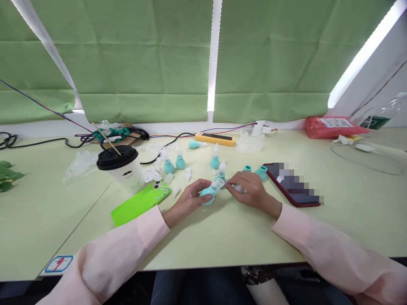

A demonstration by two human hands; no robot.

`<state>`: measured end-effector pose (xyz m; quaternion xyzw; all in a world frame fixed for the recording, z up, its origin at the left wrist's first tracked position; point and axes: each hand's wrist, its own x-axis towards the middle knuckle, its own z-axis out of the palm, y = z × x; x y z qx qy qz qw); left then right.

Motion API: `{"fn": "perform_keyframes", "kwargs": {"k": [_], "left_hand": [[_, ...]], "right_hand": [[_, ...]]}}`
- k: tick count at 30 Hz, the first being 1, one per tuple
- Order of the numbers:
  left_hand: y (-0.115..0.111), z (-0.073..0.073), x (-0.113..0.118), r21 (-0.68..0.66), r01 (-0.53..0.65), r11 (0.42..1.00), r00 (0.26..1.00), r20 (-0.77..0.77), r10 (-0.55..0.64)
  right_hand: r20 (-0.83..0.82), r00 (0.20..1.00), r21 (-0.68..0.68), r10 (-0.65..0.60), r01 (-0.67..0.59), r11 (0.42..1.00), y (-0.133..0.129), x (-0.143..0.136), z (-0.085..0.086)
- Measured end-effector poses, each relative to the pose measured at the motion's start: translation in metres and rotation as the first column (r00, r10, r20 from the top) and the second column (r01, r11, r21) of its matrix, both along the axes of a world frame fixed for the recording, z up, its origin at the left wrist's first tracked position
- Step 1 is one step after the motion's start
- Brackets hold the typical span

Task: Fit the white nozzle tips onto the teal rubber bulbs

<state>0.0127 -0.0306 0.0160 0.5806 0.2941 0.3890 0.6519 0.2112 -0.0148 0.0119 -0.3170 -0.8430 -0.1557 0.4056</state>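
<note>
My left hand (pixel 190 198) is wrapped round a teal rubber bulb syringe (pixel 208 195), whose clear collar tilts up to the right. Close to that collar, my right hand (pixel 249 189) has its thumb and forefinger pinched; what they hold is too small to make out. A whitish piece (pixel 239 188) shows partly beneath the right palm. Just behind the hands stands another bulb syringe (pixel 220 177) with a clear nozzle, partly covered. Two teal bulbs without nozzles, one a bare bulb (pixel 261 173), sit behind my right hand.
More bulb syringes (pixel 168 167) stand behind, and one lies by a yellow power strip (pixel 215 139). Loose clear tips (pixel 176 191) lie left of my hands. A lidded paper cup (pixel 127 173) and green phone case (pixel 141 203) are left, a dark phone (pixel 294 186) right.
</note>
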Motion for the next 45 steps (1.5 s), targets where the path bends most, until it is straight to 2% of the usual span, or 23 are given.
{"fn": "perform_keyframes", "kwargs": {"k": [4, 8, 11, 16, 18, 19, 20, 21, 22, 23, 25, 27, 30, 33, 37, 39, 40, 41, 42, 44, 45], "left_hand": [[0.001, -0.002, -0.002, 0.076, -0.062, 0.995, 0.997, -0.043, 0.065], [0.002, 0.000, -0.002, 0.122, -0.126, 0.984, 0.988, -0.076, 0.136], [0.004, 0.000, -0.004, 0.143, -0.223, 0.964, 0.965, -0.110, 0.239], [0.016, 0.004, -0.016, 0.163, -0.444, 0.881, 0.893, 0.000, 0.450], [0.020, 0.012, -0.024, 0.261, -0.490, 0.832, 0.860, -0.013, 0.510], [0.021, 0.017, -0.028, 0.354, -0.482, 0.802, 0.841, -0.072, 0.537], [0.022, 0.023, -0.033, 0.473, -0.447, 0.759, 0.801, -0.166, 0.575], [0.021, 0.028, -0.037, 0.600, -0.381, 0.704, 0.725, -0.279, 0.630], [0.021, 0.033, -0.040, 0.705, -0.295, 0.645, 0.607, -0.383, 0.696], [0.020, 0.037, -0.043, 0.767, -0.186, 0.614, 0.472, -0.478, 0.741], [0.019, 0.041, -0.048, 0.763, 0.031, 0.645, 0.230, -0.634, 0.739], [0.019, 0.040, -0.049, 0.678, 0.174, 0.714, 0.068, -0.732, 0.678], [0.022, 0.033, -0.047, 0.622, 0.232, 0.748, -0.060, -0.758, 0.649], [0.025, 0.026, -0.045, 0.630, 0.208, 0.748, -0.108, -0.746, 0.657], [0.027, 0.023, -0.044, 0.665, 0.187, 0.723, -0.097, -0.720, 0.687], [0.025, 0.023, -0.041, 0.700, 0.144, 0.699, -0.006, -0.706, 0.708], [0.023, 0.024, -0.039, 0.710, 0.104, 0.696, 0.086, -0.704, 0.705], [0.021, 0.024, -0.036, 0.700, 0.050, 0.713, 0.209, -0.705, 0.678], [0.018, 0.025, -0.032, 0.660, -0.008, 0.752, 0.357, -0.700, 0.618], [0.013, 0.025, -0.024, 0.484, -0.090, 0.870, 0.654, -0.631, 0.418], [0.010, 0.024, -0.020, 0.373, -0.109, 0.921, 0.764, -0.562, 0.318]], "right_hand": [[0.025, 0.998, -0.139, -0.060, 0.063, 0.988, 0.004, -0.002, -0.003], [-0.052, 0.963, -0.082, -0.264, 0.259, 0.962, 0.003, 0.000, 0.005], [-0.066, 0.930, -0.043, -0.362, 0.360, 0.932, 0.010, 0.005, 0.006], [-0.136, 0.902, -0.037, -0.409, 0.408, 0.912, 0.022, 0.009, -0.002], [-0.189, 0.896, -0.052, -0.402, 0.400, 0.915, 0.023, 0.008, -0.004], [-0.212, 0.891, -0.053, -0.401, 0.399, 0.915, 0.023, 0.008, -0.004], [-0.226, 0.886, -0.047, -0.405, 0.405, 0.913, 0.022, 0.007, -0.003], [-0.232, 0.881, -0.033, -0.412, 0.417, 0.909, 0.022, 0.007, -0.002], [-0.235, 0.877, -0.011, -0.420, 0.430, 0.903, 0.021, 0.006, 0.000], [-0.240, 0.873, 0.018, -0.424, 0.441, 0.897, 0.019, 0.005, 0.001], [-0.265, 0.870, 0.086, -0.416, 0.451, 0.889, 0.016, 0.004, 0.006], [-0.296, 0.882, 0.165, -0.365, 0.424, 0.890, 0.009, 0.003, 0.009], [-0.268, 0.939, 0.313, -0.215, 0.296, 0.902, -0.005, 0.001, 0.010], [-0.144, 0.989, 0.394, -0.042, 0.097, 0.914, -0.019, -0.004, 0.004], [0.046, 0.996, 0.348, 0.073, -0.084, 0.934, -0.029, -0.012, -0.006], [0.132, 0.986, 0.297, 0.100, -0.136, 0.945, -0.030, -0.016, -0.008], [0.168, 0.979, 0.263, 0.115, -0.157, 0.952, -0.030, -0.018, -0.008], [0.191, 0.973, 0.225, 0.127, -0.169, 0.960, -0.029, -0.020, -0.008], [0.204, 0.970, 0.183, 0.135, -0.174, 0.968, -0.029, -0.022, -0.007], [0.201, 0.969, 0.094, 0.145, -0.167, 0.982, -0.028, -0.026, -0.008], [0.189, 0.970, 0.049, 0.153, -0.165, 0.985, -0.027, -0.027, -0.008]]}}
